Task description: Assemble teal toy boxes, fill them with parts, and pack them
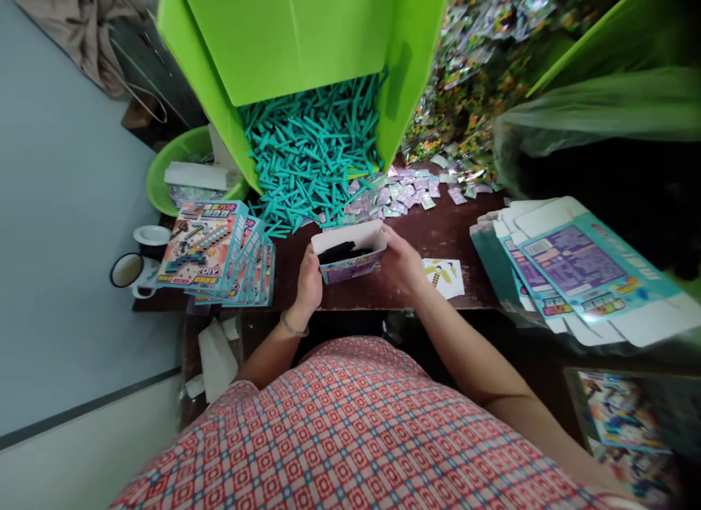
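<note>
On my feed, the green bin (pixel 307 42) stands beyond the fingers, teal sticks (pixel 315 155) heaped from its mouth toward them. I see flat cartons (pixel 580 269) well to the fingers' right and a stack of printed boxes (pixel 202 243) to their left. Between them is the open box (pixel 350 269), gripped at its ends by the right hand (pixel 402 261) and left hand (pixel 310 282). Right of the right fingers lies a leaflet (pixel 452 280); past them, small packets (pixel 404 192).

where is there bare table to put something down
Bare tabletop shows between the sachets, printed sheet and stacked cartons; a narrower strip lies between the piled boxes and left hand. Behind the open box, it's crowded with teal pieces and sachets.
</note>
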Demonstrator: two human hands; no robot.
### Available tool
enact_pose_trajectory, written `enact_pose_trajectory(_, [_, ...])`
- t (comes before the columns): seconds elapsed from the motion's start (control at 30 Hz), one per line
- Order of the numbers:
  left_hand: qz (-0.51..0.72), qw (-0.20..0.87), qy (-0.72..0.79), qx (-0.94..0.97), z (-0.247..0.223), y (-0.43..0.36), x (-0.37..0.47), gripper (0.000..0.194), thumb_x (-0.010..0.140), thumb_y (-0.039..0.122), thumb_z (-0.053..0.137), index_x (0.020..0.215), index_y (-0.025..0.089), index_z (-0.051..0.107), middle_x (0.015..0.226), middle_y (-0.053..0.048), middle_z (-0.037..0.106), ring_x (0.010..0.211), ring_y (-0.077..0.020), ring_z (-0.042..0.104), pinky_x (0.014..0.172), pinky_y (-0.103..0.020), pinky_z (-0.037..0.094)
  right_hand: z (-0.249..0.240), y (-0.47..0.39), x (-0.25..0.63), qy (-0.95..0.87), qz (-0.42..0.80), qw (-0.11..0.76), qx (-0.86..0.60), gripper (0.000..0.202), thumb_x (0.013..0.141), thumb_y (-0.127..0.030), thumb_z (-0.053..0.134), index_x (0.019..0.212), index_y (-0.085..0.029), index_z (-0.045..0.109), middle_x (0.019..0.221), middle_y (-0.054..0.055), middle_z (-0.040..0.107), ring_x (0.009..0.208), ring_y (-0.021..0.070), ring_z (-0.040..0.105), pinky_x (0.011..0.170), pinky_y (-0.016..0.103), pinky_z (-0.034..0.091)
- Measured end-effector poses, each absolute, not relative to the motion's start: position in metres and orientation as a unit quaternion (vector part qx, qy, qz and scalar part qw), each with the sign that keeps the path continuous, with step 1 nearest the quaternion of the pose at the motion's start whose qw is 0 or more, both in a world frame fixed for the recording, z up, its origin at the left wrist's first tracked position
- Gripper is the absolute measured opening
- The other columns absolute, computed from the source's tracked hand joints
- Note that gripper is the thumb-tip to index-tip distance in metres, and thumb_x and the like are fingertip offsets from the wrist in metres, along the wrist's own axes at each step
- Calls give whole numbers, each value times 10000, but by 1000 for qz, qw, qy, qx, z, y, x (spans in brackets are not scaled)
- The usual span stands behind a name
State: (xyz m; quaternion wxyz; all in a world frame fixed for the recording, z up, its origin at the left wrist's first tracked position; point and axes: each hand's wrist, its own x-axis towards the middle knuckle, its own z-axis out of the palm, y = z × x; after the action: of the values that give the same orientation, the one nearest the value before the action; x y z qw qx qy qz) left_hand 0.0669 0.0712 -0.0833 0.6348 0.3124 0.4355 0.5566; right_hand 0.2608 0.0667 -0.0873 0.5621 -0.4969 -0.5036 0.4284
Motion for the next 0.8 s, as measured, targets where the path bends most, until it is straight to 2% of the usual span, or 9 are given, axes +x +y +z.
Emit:
enact_pose_trajectory(0.07, [545, 640, 412, 352, -82, 69, 67, 569, 803, 739, 771, 1073, 239, 799, 1251, -84, 779, 1352, -307, 638, 1090, -380, 539, -86, 70, 267, -521, 463, 545, -466, 608, 974, -542, 565, 1490, -227, 632, 1367, 123, 736, 1310, 311, 677, 1117, 511, 549])
enact_pose_trajectory(0.1, [530, 640, 411, 376, -80, 71, 67, 512, 797, 685, 805, 1047, 237, 811, 1214, -81, 790, 1321, -309, 658, 1094, -384, 536, -82, 72, 271, -542, 461, 531, -460, 623, 946, -482, 615, 1518, -236, 609, 1410, 120, 715, 1328, 307, 665, 1131, 514, 540])
enact_pose_trajectory(0.23, [496, 616, 434, 433, -69, 87, 72, 304, 767, 386, 868, 1026, 228, 841, 1124, -76, 814, 1236, -288, 703, 1128, -369, 503, -63, 79, 292, -703, 296, 439, -475, 477, 999, -293, 540, 1456, -290, 676, 1517, 73, 648, 1370, 286, 628, 1181, 540, 492])
enact_pose_trajectory(0.3, [497, 615, 420, 446, -65, 96, 75, 283, 770, 318, 841, 1039, 230, 846, 1135, -87, 815, 1224, -291, 707, 1109, -370, 512, -56, 82, 299, -781, 215, 360, -463, 446, 1040, -236, 482, 1411, -320, 714, 1541, 44, 630, 1360, 280, 624, 1185, 529, 480])
enact_pose_trajectory(0.37, [491, 626, 400, 455, -62, 104, 75, 267, 766, 282, 828, 1029, 238, 848, 1148, -89, 813, 1202, -297, 716, 1059, -367, 537, -52, 85, 300, -835, 168, 291, -436, 437, 1069, -261, 484, 1450, -326, 688, 1553, 47, 620, 1346, 292, 616, 1166, 530, 482])
enact_pose_trajectory(0.43, [479, 636, 392, 462, -63, 111, 73, 241, 769, 284, 821, 1002, 228, 844, 1138, -93, 812, 1168, -301, 727, 1006, -360, 556, -51, 87, 297, -860, 139, 261, -416, 435, 1093, -359, 499, 1497, -302, 651, 1543, 77, 624, 1326, 316, 604, 1133, 545, 487])
enact_pose_trajectory(0.53, [442, 632, 390, 503, -69, 119, 67, 253, 803, 334, 779, 1015, 207, 833, 1133, -92, 812, 1133, -300, 738, 984, -371, 567, -49, 89, 290, -863, 114, 257, -420, 449, 1109, -456, 482, 1469, -273, 680, 1453, 114, 680, 1222, 328, 634, 1051, 531, 504])
enact_pose_trajectory(0.67, [413, 596, 362, 586, -82, 125, 61, 307, 870, 385, 715, 1108, 220, 817, 1208, -75, 802, 1199, -294, 717, 1096, -418, 536, -46, 91, 284, -848, 111, 274, -440, 390, 1109, -376, 508, 1416, -283, 729, 1290, 99, 767, 1077, 282, 700, 947, 430, 520])
enact_pose_trajectory(0.8, [463, 563, 328, 601, -93, 117, 55, 479, 1016, 543, 519, 1324, 249, 736, 1330, -98, 754, 1276, -299, 692, 1130, -476, 535, -44, 87, 286, -852, 63, 252, -455, 387, 1105, -355, 510, 1426, -300, 719, 1323, 86, 756, 1074, 278, 683, 934, 425, 503])
